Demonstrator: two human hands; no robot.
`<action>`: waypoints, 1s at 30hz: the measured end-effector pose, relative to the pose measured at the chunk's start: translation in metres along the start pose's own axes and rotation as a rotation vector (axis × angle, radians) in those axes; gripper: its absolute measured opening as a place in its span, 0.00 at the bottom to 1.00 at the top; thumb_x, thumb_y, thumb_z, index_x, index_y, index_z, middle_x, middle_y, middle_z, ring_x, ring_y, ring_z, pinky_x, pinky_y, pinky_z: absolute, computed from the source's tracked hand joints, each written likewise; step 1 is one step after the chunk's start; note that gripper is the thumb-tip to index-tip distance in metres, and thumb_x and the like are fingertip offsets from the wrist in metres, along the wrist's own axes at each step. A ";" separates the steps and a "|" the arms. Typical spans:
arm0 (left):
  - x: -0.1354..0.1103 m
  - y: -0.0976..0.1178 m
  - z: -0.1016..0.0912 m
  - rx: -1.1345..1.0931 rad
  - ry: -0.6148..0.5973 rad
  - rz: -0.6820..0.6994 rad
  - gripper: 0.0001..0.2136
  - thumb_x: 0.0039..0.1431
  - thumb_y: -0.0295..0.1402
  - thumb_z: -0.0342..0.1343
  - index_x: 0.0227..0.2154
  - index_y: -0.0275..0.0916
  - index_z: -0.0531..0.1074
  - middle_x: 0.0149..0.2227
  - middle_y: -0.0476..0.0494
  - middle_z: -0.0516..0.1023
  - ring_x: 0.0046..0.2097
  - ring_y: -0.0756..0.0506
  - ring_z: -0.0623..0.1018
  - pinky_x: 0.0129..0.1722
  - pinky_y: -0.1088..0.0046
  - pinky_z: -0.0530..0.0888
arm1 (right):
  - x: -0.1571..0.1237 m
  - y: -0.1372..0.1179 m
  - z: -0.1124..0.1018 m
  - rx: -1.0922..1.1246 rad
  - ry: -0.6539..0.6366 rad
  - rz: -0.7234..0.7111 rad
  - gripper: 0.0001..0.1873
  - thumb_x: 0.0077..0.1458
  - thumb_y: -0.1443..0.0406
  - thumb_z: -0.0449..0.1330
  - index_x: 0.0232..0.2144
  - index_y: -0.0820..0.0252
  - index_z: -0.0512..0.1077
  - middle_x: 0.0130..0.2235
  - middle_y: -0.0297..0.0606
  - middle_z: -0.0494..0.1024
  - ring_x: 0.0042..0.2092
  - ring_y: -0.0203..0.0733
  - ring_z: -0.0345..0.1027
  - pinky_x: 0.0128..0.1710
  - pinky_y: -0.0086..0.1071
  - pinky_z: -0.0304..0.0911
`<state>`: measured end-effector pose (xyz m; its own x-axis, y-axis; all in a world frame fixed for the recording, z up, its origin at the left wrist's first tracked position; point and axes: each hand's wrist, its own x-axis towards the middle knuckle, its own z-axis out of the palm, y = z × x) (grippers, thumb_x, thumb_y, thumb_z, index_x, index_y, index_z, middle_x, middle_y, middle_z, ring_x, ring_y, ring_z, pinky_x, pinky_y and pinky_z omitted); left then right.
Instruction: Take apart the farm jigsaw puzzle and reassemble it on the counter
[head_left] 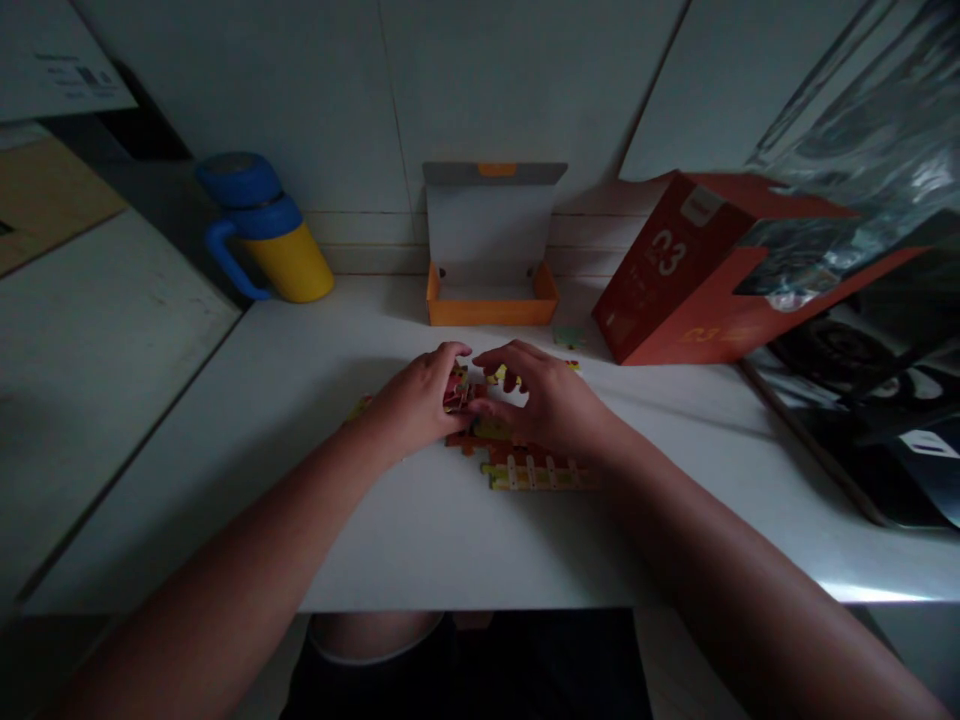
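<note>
My left hand [420, 400] is closed around a small bunch of jigsaw puzzle pieces [456, 388], reddish and yellow. Close beside it, my right hand [544, 395] curves over the table with thumb and fingers apart. Its thumb tip is at the edge of the bunch; whether it touches cannot be made out. Below the hands lies a partly joined jigsaw puzzle [540, 472], with a fence pattern along its near edge. My right hand and forearm cover part of it. Some yellow pieces show behind the right fingers, and a green piece [570, 338] lies farther back.
An open orange box [493, 313] stands at the back of the white table [420, 545]. To its left is a blue and yellow jug [289, 250]. A large red box [675, 280] with clear plastic wrap [862, 200] stands at the right, near a dark appliance [870, 400].
</note>
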<state>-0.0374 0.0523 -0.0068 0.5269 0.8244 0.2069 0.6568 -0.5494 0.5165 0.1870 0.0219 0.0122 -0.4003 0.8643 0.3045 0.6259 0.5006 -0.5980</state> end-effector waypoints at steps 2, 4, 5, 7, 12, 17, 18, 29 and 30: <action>-0.002 0.001 0.003 0.005 -0.012 0.028 0.40 0.54 0.31 0.70 0.66 0.41 0.56 0.61 0.29 0.75 0.58 0.34 0.79 0.56 0.56 0.76 | 0.000 -0.003 0.004 -0.017 -0.003 -0.025 0.30 0.60 0.52 0.70 0.61 0.56 0.72 0.54 0.46 0.78 0.44 0.45 0.75 0.45 0.38 0.70; -0.004 0.004 0.004 0.024 -0.022 0.047 0.45 0.54 0.30 0.69 0.70 0.41 0.51 0.62 0.27 0.74 0.60 0.33 0.78 0.59 0.54 0.75 | 0.000 -0.005 0.007 -0.034 -0.013 -0.050 0.31 0.60 0.52 0.70 0.61 0.56 0.72 0.56 0.47 0.76 0.48 0.48 0.76 0.48 0.40 0.71; -0.004 0.006 0.004 0.037 -0.023 0.054 0.46 0.54 0.29 0.69 0.71 0.41 0.49 0.63 0.26 0.73 0.61 0.33 0.77 0.60 0.53 0.75 | 0.000 -0.006 0.008 -0.042 -0.017 -0.058 0.30 0.60 0.52 0.70 0.60 0.56 0.72 0.57 0.48 0.76 0.49 0.50 0.75 0.49 0.41 0.71; -0.005 0.008 0.003 0.055 -0.020 0.060 0.47 0.54 0.28 0.69 0.72 0.42 0.48 0.65 0.26 0.71 0.64 0.32 0.75 0.62 0.52 0.73 | 0.000 -0.007 0.010 -0.059 -0.024 -0.069 0.27 0.61 0.53 0.68 0.59 0.56 0.72 0.56 0.48 0.76 0.50 0.50 0.75 0.50 0.42 0.70; -0.004 0.004 0.003 0.026 -0.041 0.029 0.47 0.53 0.31 0.71 0.72 0.44 0.51 0.65 0.30 0.72 0.62 0.34 0.77 0.61 0.56 0.75 | -0.001 -0.007 0.007 -0.074 -0.043 -0.074 0.23 0.64 0.55 0.66 0.57 0.56 0.73 0.56 0.46 0.76 0.50 0.49 0.75 0.51 0.42 0.70; 0.000 -0.003 0.003 0.060 -0.016 0.078 0.38 0.54 0.32 0.71 0.65 0.43 0.60 0.64 0.33 0.74 0.63 0.35 0.76 0.63 0.56 0.72 | -0.002 -0.003 -0.004 -0.038 -0.007 -0.074 0.23 0.62 0.57 0.67 0.56 0.58 0.73 0.52 0.45 0.77 0.45 0.45 0.74 0.46 0.38 0.71; 0.001 -0.003 0.002 0.066 -0.011 0.073 0.36 0.55 0.33 0.71 0.64 0.43 0.61 0.63 0.34 0.75 0.62 0.35 0.76 0.63 0.56 0.73 | -0.002 -0.001 -0.006 -0.036 0.004 -0.078 0.22 0.62 0.57 0.67 0.55 0.58 0.73 0.51 0.45 0.77 0.44 0.45 0.74 0.46 0.38 0.71; 0.007 -0.011 -0.012 0.103 0.072 -0.041 0.24 0.56 0.33 0.69 0.53 0.42 0.68 0.52 0.38 0.80 0.53 0.38 0.80 0.54 0.60 0.76 | -0.001 0.010 -0.022 0.007 0.049 -0.037 0.20 0.62 0.56 0.69 0.51 0.58 0.76 0.46 0.43 0.80 0.41 0.43 0.74 0.43 0.37 0.69; 0.008 -0.013 -0.013 0.107 0.087 -0.071 0.24 0.56 0.33 0.70 0.53 0.42 0.69 0.51 0.38 0.80 0.52 0.38 0.80 0.54 0.60 0.76 | -0.001 0.010 -0.023 0.015 0.028 -0.044 0.20 0.61 0.55 0.69 0.51 0.58 0.76 0.46 0.43 0.80 0.40 0.43 0.74 0.42 0.36 0.69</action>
<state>-0.0489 0.0677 -0.0006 0.4315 0.8677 0.2468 0.7468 -0.4971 0.4418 0.2089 0.0269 0.0234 -0.4084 0.8423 0.3516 0.5977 0.5380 -0.5944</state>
